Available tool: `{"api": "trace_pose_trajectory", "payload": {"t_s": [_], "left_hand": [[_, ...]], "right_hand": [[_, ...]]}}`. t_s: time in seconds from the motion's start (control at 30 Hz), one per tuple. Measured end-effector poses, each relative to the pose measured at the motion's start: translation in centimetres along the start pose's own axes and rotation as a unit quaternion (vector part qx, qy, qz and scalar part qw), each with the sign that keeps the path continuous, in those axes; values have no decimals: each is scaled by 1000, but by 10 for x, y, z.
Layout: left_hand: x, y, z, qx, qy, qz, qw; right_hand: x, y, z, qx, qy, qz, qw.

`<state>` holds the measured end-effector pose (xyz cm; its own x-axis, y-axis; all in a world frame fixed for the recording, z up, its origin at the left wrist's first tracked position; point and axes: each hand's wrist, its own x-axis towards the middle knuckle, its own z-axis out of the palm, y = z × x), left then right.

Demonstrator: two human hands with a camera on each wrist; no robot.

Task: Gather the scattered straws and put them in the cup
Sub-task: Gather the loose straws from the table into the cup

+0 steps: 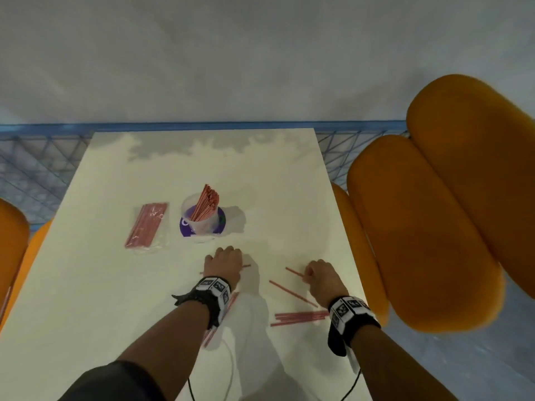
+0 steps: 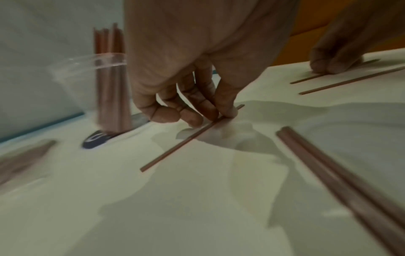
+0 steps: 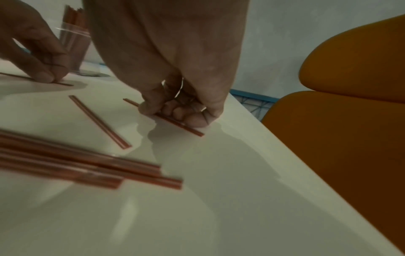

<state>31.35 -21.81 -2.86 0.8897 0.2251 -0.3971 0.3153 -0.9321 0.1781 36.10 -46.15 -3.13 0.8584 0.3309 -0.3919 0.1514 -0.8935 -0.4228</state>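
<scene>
Both hands work the white table (image 1: 101,285) near the cup (image 1: 199,218): the left hand (image 1: 223,264) and right hand (image 1: 321,280) each pinch a thin, light, probably slippery flat-lying straw (image 2: 186,138) with curled fingertips, best gripped mid-length.

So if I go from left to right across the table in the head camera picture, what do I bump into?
Packet of straws → clear cup full of straws → left hand pinching a straw → loose straw → right hand pinching another straw → orange chair beside the table.
</scene>
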Motion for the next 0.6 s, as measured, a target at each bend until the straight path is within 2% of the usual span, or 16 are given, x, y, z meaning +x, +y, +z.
{"api": "trace_pose_trajectory", "payload": {"t_s": [0.1,0.23,0.33,0.4,0.5,0.6], "left_hand": [[-9,-35,-5,-34,6,-45,998],[-59,-67,16,-194,14,-59,979],[-104,-65,42,-211,13,-12,977],[-120,-56,57,-238,59,25,969],[-116,-36,68,-251,104,52,961],[-105,-12,72,-219,98,122,963]], "right_hand": [[-3,-14,6,-29,-48,-82,995],[-24,-2,11,-70,-124,-157,977],[-33,14,17,-50,-100,-178,978],[-33,15,21,8,-65,-171,983],[-25,3,25,41,-32,-152,987],[-10,-18,32,52,-15,-137,989]]}}
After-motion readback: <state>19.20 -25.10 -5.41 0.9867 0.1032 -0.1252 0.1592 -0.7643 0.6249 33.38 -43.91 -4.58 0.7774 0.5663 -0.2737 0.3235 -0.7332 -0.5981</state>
